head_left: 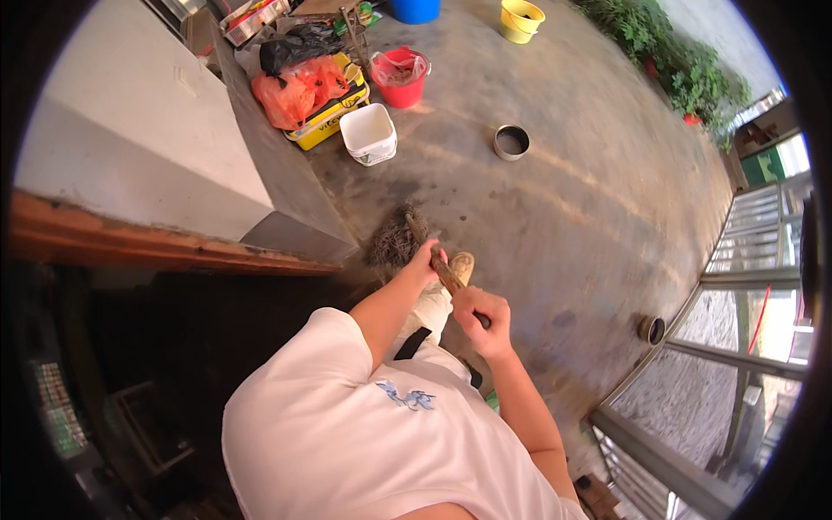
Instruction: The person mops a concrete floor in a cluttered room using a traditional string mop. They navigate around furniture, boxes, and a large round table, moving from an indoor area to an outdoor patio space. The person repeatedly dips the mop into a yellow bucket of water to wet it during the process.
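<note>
The mop (393, 243) is spreading its shaggy grey strings on the floor (555, 234); its brown wooden handle (446, 276) is slanting up, and the left hand (428, 259) and right hand (482, 321) are gripping it.

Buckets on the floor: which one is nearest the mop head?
The square-rimmed white bucket, beside the yellow-and-black box. The red bucket, yellow bucket and blue container stand farther from the mop head.
</note>
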The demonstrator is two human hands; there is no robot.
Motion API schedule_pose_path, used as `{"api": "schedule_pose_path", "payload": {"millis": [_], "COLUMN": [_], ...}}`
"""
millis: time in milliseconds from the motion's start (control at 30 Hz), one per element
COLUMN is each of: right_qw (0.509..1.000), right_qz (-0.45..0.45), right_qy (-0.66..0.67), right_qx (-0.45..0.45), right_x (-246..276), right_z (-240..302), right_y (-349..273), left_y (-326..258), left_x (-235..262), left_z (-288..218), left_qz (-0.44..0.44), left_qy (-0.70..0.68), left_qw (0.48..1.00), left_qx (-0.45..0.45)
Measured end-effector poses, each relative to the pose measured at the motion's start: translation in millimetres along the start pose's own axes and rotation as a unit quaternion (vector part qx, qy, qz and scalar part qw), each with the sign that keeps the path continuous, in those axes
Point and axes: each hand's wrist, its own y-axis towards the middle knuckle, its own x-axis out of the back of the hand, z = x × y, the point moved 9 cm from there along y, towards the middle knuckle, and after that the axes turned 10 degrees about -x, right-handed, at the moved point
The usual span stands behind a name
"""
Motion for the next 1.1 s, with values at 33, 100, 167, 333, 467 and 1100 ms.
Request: {"api": "schedule_pose_path", "payload": {"millis": [33, 100, 167, 333, 467, 1100], "right_qw": [1.0, 0.999, 0.997, 0.994, 0.984, 0.918], "right_qz": [0.004, 0.01, -0.009, 0.014, 0.038, -0.28], "right_qy": [0.004, 0.037, 0.075, 0.089, 0.113, 0.206], "right_qx": [0.003, 0.03, 0.02, -0.065, -0.133, -0.192], "right_x": [15, 47, 96, 169, 175, 467], "right_z": [5, 10, 9, -5, -55, -42], "right_y": [12, 45, 76, 151, 202, 228], "left_y": [13, 39, 35, 57, 127, 165], "left_x": [-13, -37, -85, -155, -127, -333], "left_z": [7, 7, 28, 26, -43, 174], "left_qz": [0.04, 0.046, 0.034, 0.015, -0.024, 0.092], "left_qy": [0.022, -0.002, -0.005, -0.081, -0.046, 0.063], "left_qw": [0.999, 0.998, 0.998, 0.996, 0.993, 0.992], "left_qx": [0.005, -0.037, -0.057, -0.04, -0.109, 0.067]}}
